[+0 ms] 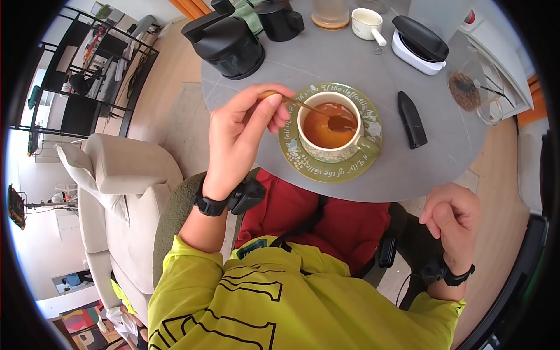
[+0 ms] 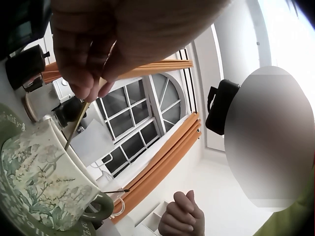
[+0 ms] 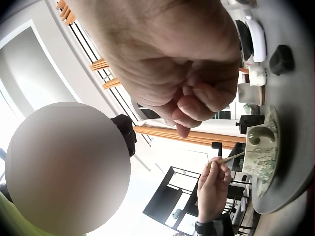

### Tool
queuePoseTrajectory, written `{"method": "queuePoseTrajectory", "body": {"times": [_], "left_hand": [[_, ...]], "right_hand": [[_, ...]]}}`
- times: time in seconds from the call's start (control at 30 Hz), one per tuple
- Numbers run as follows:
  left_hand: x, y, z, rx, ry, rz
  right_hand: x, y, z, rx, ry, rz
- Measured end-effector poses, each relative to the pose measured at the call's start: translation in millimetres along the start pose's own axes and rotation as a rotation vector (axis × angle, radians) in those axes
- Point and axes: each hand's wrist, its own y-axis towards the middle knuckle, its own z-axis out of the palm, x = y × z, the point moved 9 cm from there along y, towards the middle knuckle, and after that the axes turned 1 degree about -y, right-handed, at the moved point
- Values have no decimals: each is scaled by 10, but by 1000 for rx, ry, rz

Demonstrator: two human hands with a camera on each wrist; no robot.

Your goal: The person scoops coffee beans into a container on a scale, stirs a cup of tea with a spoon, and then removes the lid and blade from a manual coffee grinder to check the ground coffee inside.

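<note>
My left hand (image 1: 245,125) pinches the thin handle of a spoon (image 1: 303,105) between thumb and fingers, at the left of the cup. The spoon slants into a floral teacup (image 1: 329,153) of amber-brown tea (image 1: 321,135), where its bowl looks dark. Beneath the cup is a green saucer (image 1: 294,154) with white lettering, and the cup's green handle points to the lower right. From the side, the left wrist view has the spoon (image 2: 76,127) entering over the rim. My right hand (image 1: 452,219) is raised past the table's front edge, fingers loosely curled, holding nothing.
On the round grey table (image 1: 256,102) stand a black kettle (image 1: 227,46), a black pitcher (image 1: 280,20), a small white cup (image 1: 366,24) and a white case with a black lid (image 1: 417,49). A black elongated object (image 1: 412,119) lies right of the saucer, near a glass jar (image 1: 466,93).
</note>
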Motion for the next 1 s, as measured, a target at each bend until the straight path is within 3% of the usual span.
{"method": "queuePoseTrajectory", "body": {"times": [0.4, 0.73, 0.83, 1.0], "left_hand": [[-115, -30, -245, -68, 212, 9], [51, -63, -41, 72, -15, -81], [28, -31, 7, 57, -55, -31], [-111, -15, -111, -82, 216, 122]], "right_hand": [[-40, 18, -3, 5, -2, 8], [-57, 24, 36, 28, -27, 10], [-56, 14, 31, 21, -19, 17], [-38, 4, 18, 7, -13, 13]]}}
